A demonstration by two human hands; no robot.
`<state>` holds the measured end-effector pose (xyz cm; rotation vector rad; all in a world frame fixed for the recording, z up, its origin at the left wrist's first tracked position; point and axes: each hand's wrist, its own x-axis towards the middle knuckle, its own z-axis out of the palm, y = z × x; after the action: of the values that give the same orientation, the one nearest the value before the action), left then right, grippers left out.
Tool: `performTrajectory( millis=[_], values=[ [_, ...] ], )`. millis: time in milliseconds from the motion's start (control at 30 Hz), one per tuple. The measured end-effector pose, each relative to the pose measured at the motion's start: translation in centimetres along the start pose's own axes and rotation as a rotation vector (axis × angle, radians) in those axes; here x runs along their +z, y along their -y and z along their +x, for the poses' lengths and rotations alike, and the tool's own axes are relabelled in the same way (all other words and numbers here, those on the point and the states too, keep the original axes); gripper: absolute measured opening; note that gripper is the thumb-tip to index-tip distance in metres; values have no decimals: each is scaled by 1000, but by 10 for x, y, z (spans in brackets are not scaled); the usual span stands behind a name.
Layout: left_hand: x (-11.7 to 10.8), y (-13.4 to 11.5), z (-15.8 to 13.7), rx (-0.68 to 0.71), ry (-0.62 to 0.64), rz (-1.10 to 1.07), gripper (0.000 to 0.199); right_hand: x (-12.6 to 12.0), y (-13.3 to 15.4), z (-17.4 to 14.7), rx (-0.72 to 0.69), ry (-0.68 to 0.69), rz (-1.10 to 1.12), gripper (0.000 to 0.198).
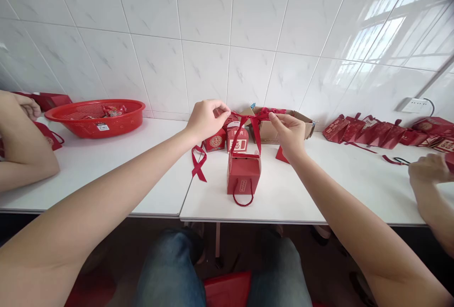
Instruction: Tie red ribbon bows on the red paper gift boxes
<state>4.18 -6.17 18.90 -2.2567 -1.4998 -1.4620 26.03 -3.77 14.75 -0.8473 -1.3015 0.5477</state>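
Note:
A small red gift box (pixel 244 167) stands upright on the white table in front of me, a twisted cord handle hanging down its near side. Red ribbon (pixel 258 135) rises from the top of the box and crosses above it. My left hand (pixel 209 118) pinches one end of this ribbon on the left. On the right, my right hand (pixel 289 133) pinches the other side between thumb and fingers. Both hands are raised above the table, apart from the box itself. Behind the box stand more red boxes (pixel 214 142), partly hidden by my left hand.
A cardboard carton (pixel 266 132) holding red ribbon sits near the wall. To the left stands a red plastic basket (pixel 132 117) with wrapped items. Several red boxes (pixel 365 131) line the right. A loose ribbon (pixel 199 167) lies nearby. Other people's arms (pixel 26 151) reach in from both sides.

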Motion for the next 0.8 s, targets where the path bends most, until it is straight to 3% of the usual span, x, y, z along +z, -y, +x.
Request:
performTrajectory(
  millis=[433, 800],
  values=[
    [-18, 32, -26, -43, 56, 92, 15, -45, -29, -17, 55, -38, -159, 32],
    [-20, 67, -61, -327, 139, -14, 22, -77, -60, -37, 235, -73, -149, 32]
  ],
)
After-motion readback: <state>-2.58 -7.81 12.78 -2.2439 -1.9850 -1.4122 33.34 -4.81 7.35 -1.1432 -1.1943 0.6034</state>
